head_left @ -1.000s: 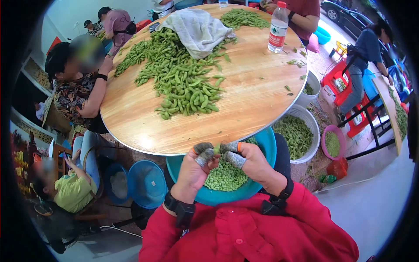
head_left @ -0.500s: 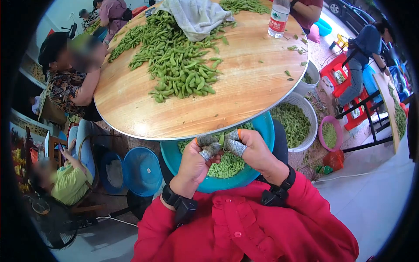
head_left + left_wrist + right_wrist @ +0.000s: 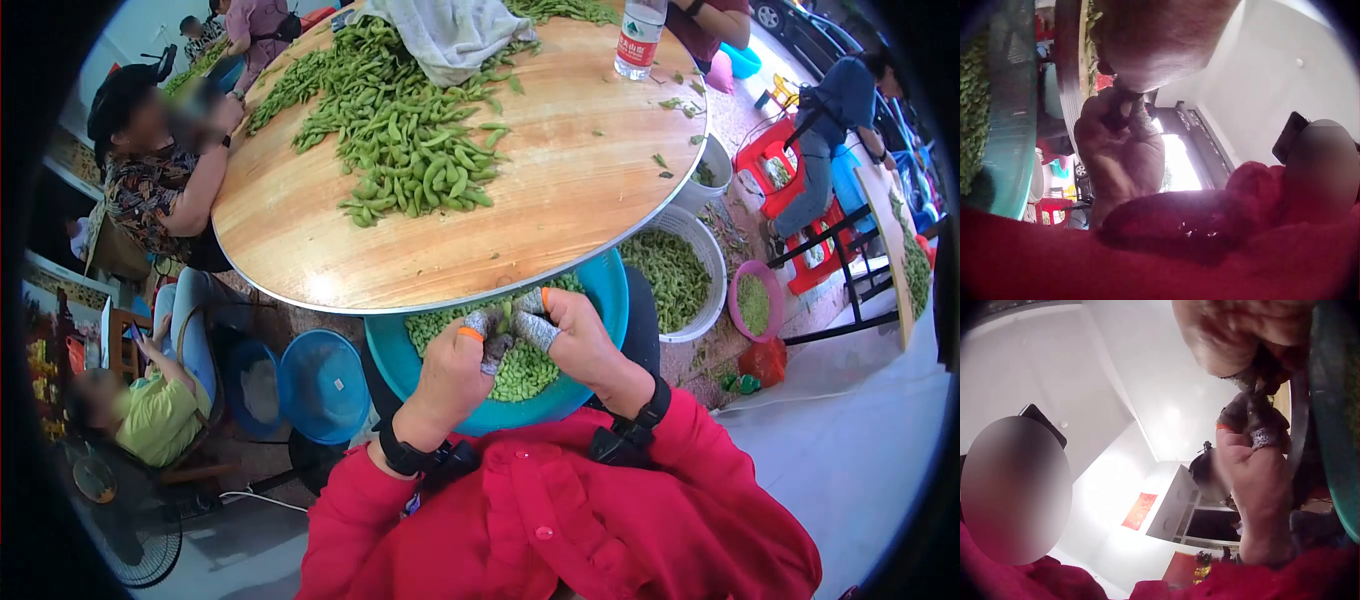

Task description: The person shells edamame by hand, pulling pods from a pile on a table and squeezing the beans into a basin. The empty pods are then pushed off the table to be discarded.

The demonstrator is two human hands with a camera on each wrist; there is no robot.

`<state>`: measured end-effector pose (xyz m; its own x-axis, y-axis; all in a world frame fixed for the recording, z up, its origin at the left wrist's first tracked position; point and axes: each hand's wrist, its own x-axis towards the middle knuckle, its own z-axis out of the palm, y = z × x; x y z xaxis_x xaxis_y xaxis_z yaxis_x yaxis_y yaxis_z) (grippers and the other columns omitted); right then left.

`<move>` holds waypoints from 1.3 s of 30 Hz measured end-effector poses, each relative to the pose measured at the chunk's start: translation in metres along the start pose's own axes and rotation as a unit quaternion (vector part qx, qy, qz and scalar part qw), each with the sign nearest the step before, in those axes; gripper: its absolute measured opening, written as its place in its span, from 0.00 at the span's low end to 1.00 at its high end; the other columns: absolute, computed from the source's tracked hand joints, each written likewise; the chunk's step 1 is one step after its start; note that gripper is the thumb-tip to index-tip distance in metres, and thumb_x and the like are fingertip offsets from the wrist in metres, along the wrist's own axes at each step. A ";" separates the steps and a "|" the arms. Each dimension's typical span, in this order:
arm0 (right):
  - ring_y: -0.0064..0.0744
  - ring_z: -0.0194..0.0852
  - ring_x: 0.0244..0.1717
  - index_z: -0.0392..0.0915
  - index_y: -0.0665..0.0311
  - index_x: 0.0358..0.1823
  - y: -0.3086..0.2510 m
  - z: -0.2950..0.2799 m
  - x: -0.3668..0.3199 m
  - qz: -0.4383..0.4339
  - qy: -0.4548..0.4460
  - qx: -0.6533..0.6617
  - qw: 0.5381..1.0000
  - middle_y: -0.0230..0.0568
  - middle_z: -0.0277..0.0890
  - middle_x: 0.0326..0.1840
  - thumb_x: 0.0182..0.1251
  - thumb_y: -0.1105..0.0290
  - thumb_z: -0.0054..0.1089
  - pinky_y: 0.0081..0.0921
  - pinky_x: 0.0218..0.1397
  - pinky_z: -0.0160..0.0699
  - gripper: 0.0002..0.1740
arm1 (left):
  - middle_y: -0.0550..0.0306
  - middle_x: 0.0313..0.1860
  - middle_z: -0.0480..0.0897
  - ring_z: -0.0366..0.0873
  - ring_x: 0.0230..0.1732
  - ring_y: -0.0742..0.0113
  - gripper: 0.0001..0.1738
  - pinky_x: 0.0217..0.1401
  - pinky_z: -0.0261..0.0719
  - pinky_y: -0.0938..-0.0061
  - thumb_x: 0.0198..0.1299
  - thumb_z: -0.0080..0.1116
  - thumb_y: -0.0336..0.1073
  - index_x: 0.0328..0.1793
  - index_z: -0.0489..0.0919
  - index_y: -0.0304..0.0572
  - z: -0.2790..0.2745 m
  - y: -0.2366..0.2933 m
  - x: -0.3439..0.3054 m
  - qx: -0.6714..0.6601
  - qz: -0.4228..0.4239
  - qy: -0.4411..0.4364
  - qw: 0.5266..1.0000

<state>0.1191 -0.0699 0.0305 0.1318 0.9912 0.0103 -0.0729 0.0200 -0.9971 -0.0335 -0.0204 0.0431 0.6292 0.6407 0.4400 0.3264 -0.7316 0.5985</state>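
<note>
My left hand (image 3: 452,380) and right hand (image 3: 588,345) meet over a teal basin (image 3: 398,372). Grey knitted covers with orange edges wrap the thumbs and some fingertips. Between them the fingertips pinch a green soybean pod (image 3: 506,314). Below lie many shelled green soybeans (image 3: 530,372) in the basin. From the left wrist view, the right hand (image 3: 1124,153) faces my left hand (image 3: 1163,37), with the fingertips partly hidden. In the right wrist view the left hand (image 3: 1260,481) shows its covered thumb and fingers touching those of the right hand (image 3: 1244,331).
A round wooden table (image 3: 540,225) carries a heap of unshelled pods (image 3: 420,150), a cloth (image 3: 450,40) and a water bottle (image 3: 638,42). A white basket (image 3: 712,290) of pods stands right; blue tubs (image 3: 325,385) stand left. People sit around.
The left hand has turned at the wrist, showing more of its back, while both hands keep pinching a pod. The head view has shifted, so the table sits higher in it.
</note>
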 end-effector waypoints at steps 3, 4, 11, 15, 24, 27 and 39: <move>0.14 0.57 0.26 0.71 0.69 0.29 -0.005 0.003 -0.005 -0.015 -0.020 0.046 0.999 0.26 0.66 0.22 0.58 0.73 0.52 0.16 0.28 0.62 0.06 | 0.46 0.28 0.78 0.77 0.29 0.52 0.12 0.32 0.74 0.70 0.47 0.56 0.25 0.41 0.73 0.34 0.001 0.003 -0.002 -0.038 -0.016 0.025 0.999; 0.14 0.57 0.26 0.70 0.69 0.29 -0.005 0.001 -0.007 -0.017 -0.027 0.040 0.999 0.26 0.66 0.22 0.58 0.72 0.52 0.16 0.28 0.62 0.06 | 0.46 0.27 0.77 0.77 0.29 0.53 0.12 0.32 0.74 0.70 0.48 0.56 0.26 0.41 0.73 0.35 0.003 0.002 -0.005 -0.054 -0.036 0.035 0.997; 0.22 0.60 0.23 0.71 0.69 0.28 -0.009 -0.001 -0.005 -0.063 -0.031 -0.098 0.993 0.37 0.67 0.21 0.54 0.76 0.53 0.21 0.27 0.64 0.03 | 0.66 0.23 0.74 0.68 0.22 0.81 0.04 0.24 0.66 0.86 0.57 0.48 0.27 0.39 0.71 0.39 0.004 -0.003 -0.006 -0.402 -0.271 -0.034 0.874; 0.33 0.62 0.20 0.70 0.70 0.25 0.001 0.003 -0.006 -0.058 -0.034 -0.188 0.980 0.48 0.65 0.20 0.51 0.77 0.55 0.28 0.25 0.63 0.03 | 0.65 0.26 0.72 0.68 0.26 0.81 0.06 0.28 0.68 0.85 0.54 0.49 0.23 0.39 0.70 0.37 0.020 -0.018 -0.022 -0.394 -0.286 -0.044 0.872; 0.35 0.64 0.20 0.71 0.70 0.23 0.018 0.001 -0.009 0.016 -0.058 -0.244 0.968 0.47 0.65 0.18 0.51 0.75 0.55 0.30 0.24 0.63 0.05 | 0.51 0.22 0.74 0.72 0.24 0.64 0.10 0.26 0.68 0.71 0.48 0.47 0.27 0.38 0.72 0.35 0.063 -0.050 -0.052 -0.255 -0.275 -0.042 0.926; 0.34 0.68 0.22 0.74 0.69 0.26 0.021 -0.015 -0.013 -0.036 -0.010 -0.240 0.970 0.47 0.70 0.20 0.51 0.75 0.54 0.28 0.26 0.66 0.04 | 0.41 0.29 0.76 0.75 0.33 0.48 0.15 0.33 0.72 0.64 0.49 0.51 0.32 0.44 0.71 0.36 0.019 -0.020 -0.021 -0.050 -0.221 -0.232 0.946; 0.19 0.61 0.23 0.74 0.71 0.30 0.011 -0.147 -0.047 0.069 0.284 -0.357 0.887 0.33 0.68 0.19 0.52 0.78 0.53 0.21 0.25 0.61 0.05 | 0.43 0.30 0.75 0.74 0.30 0.50 0.13 0.33 0.72 0.63 0.45 0.56 0.26 0.40 0.75 0.37 -0.066 -0.113 0.083 0.139 -0.083 0.074 0.984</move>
<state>0.2578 -0.1359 0.0084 0.6615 0.7484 0.0477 0.4913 -0.3844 -0.7816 -0.0640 0.1307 0.0565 0.4483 0.7692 0.4554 0.6095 -0.6357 0.4737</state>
